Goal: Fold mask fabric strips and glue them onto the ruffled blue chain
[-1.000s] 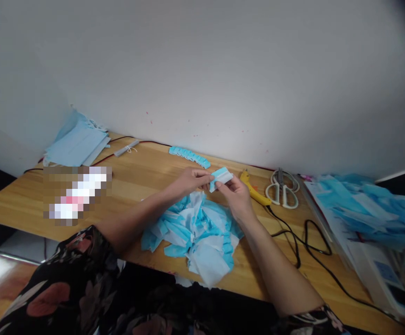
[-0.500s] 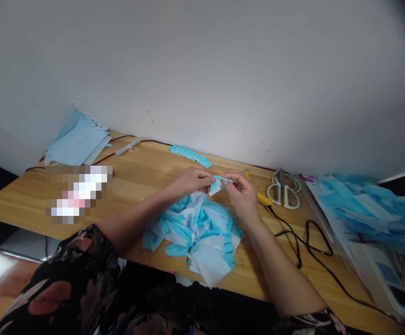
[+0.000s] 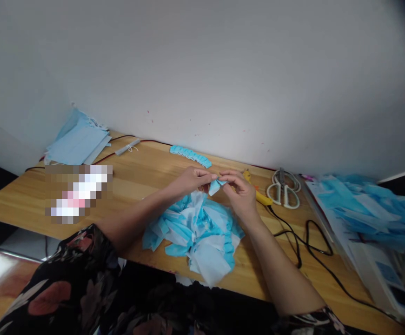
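Note:
Between my two hands is a small blue-and-white piece of mask fabric (image 3: 215, 187), folded and pinched. My left hand (image 3: 194, 180) grips its left side with thumb and fingers. The fingers of my right hand (image 3: 240, 190) are closed on its right edge, close to my left fingertips. Just below both hands lies a crumpled, gathered bunch of blue-and-white mask fabric (image 3: 202, 232). Behind the hands, near the wall, stretches a row of small folded blue pieces (image 3: 190, 155).
A yellow glue gun (image 3: 264, 198) with a black cord lies right of my right hand, beside white-handled scissors (image 3: 282, 193). Flat blue masks (image 3: 78, 142) are stacked at the back left. Blue fabric strips (image 3: 369, 204) are heaped at the right. A blurred patch covers something at left.
My right hand has shifted slightly left, its fingers now closer to my left fingertips. The right end of the held fabric piece has been drawn in, so it looks shorter.

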`<control>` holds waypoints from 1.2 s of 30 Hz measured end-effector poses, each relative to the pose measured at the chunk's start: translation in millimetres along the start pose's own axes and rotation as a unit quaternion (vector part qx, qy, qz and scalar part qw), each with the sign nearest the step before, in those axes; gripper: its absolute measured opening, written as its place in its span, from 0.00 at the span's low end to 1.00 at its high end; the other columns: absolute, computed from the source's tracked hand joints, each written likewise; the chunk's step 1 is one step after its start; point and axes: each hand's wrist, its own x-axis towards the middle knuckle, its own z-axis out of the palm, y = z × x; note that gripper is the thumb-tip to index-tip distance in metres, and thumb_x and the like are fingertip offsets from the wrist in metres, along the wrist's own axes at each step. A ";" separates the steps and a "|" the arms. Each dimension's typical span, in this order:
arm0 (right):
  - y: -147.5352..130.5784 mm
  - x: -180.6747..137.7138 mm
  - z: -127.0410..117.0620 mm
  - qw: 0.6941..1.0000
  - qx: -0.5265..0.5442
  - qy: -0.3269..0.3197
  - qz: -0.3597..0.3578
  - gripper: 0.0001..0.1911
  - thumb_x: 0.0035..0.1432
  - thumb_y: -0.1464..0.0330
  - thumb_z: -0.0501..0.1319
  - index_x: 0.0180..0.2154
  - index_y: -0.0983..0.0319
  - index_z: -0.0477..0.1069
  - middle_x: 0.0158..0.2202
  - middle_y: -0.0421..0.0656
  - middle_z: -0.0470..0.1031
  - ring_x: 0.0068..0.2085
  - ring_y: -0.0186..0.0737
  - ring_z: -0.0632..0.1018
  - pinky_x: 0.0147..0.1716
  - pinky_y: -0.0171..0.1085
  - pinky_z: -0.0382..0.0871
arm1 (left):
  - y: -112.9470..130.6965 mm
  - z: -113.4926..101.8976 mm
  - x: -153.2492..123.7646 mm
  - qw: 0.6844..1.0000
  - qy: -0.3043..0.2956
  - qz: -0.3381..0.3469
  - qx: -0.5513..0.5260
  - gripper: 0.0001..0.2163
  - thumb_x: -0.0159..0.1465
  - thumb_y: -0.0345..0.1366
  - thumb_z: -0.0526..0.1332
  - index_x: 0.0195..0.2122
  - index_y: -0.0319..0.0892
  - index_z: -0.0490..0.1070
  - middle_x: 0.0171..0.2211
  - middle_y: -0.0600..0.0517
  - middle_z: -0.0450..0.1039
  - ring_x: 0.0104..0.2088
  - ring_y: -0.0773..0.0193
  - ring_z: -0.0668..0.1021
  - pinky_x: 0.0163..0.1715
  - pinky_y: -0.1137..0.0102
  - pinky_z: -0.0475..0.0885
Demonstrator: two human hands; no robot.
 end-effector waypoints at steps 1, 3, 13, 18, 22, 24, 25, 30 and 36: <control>-0.5 -0.1 0.1 1.000 -0.003 -0.002 -0.002 0.12 0.55 0.75 0.58 0.35 0.55 0.77 0.43 0.42 0.76 0.47 0.41 0.76 0.45 0.41 0.69 | 0.3 0.1 0.1 1.000 0.006 0.001 0.004 0.20 0.57 0.51 0.62 0.24 0.37 0.72 0.18 0.54 0.68 0.22 0.71 0.68 0.25 0.74 0.62; -2.4 -0.6 -0.4 1.000 -0.005 -0.011 -0.002 0.11 0.56 0.73 0.58 0.36 0.55 0.77 0.43 0.42 0.76 0.48 0.41 0.76 0.47 0.42 0.69 | 0.5 0.2 0.4 1.000 0.015 0.003 0.014 0.19 0.57 0.50 0.62 0.24 0.37 0.71 0.18 0.55 0.66 0.22 0.71 0.67 0.25 0.74 0.62; -14.6 0.5 -0.2 0.971 0.135 -0.009 0.197 0.17 0.58 0.54 0.60 0.43 0.56 0.75 0.37 0.41 0.77 0.32 0.38 0.76 0.37 0.39 0.73 | -1.7 1.9 0.7 0.998 0.061 0.015 0.026 0.14 0.58 0.44 0.61 0.27 0.37 0.74 0.21 0.55 0.68 0.23 0.71 0.68 0.26 0.74 0.62; -9.6 1.5 3.9 0.956 0.170 -0.029 0.237 0.16 0.53 0.53 0.64 0.35 0.58 0.76 0.28 0.39 0.74 0.29 0.37 0.73 0.33 0.37 0.71 | -1.9 2.8 1.2 0.997 0.065 0.029 0.038 0.14 0.58 0.44 0.61 0.25 0.37 0.73 0.21 0.55 0.68 0.24 0.71 0.68 0.26 0.74 0.62; -9.0 1.5 4.5 0.955 0.156 -0.044 0.247 0.13 0.51 0.56 0.66 0.28 0.59 0.74 0.24 0.37 0.72 0.28 0.35 0.72 0.32 0.35 0.68 | -0.9 3.1 0.5 0.994 0.079 0.033 0.071 0.15 0.59 0.44 0.61 0.25 0.36 0.73 0.21 0.55 0.67 0.24 0.71 0.67 0.25 0.75 0.61; -9.0 1.4 4.6 0.960 0.140 -0.047 0.240 0.13 0.50 0.57 0.66 0.27 0.59 0.73 0.23 0.37 0.71 0.27 0.35 0.71 0.31 0.35 0.66 | -0.4 2.9 -0.3 0.993 0.082 0.036 0.076 0.15 0.59 0.44 0.61 0.27 0.36 0.74 0.22 0.55 0.68 0.25 0.71 0.67 0.26 0.75 0.61; -8.8 1.2 4.6 0.961 0.133 -0.046 0.236 0.13 0.51 0.57 0.66 0.27 0.59 0.73 0.23 0.36 0.71 0.27 0.35 0.71 0.30 0.34 0.66 | -0.3 2.7 -0.6 0.993 0.083 0.037 0.073 0.15 0.59 0.45 0.61 0.28 0.36 0.75 0.22 0.55 0.68 0.25 0.71 0.67 0.26 0.75 0.61; -6.6 -0.8 4.8 0.967 0.109 -0.051 0.225 0.14 0.52 0.56 0.65 0.26 0.59 0.72 0.22 0.36 0.70 0.25 0.34 0.70 0.27 0.34 0.64 | -1.3 2.2 -0.8 0.995 0.085 0.027 0.037 0.14 0.57 0.44 0.62 0.32 0.36 0.77 0.25 0.53 0.72 0.26 0.69 0.68 0.27 0.74 0.63; -5.7 -2.0 4.8 0.967 0.111 -0.063 0.219 0.14 0.53 0.55 0.65 0.29 0.59 0.74 0.23 0.37 0.71 0.26 0.34 0.70 0.27 0.34 0.64 | -4.7 2.8 1.4 0.995 0.086 0.043 0.014 0.13 0.56 0.43 0.63 0.32 0.37 0.77 0.29 0.51 0.75 0.29 0.68 0.72 0.30 0.73 0.65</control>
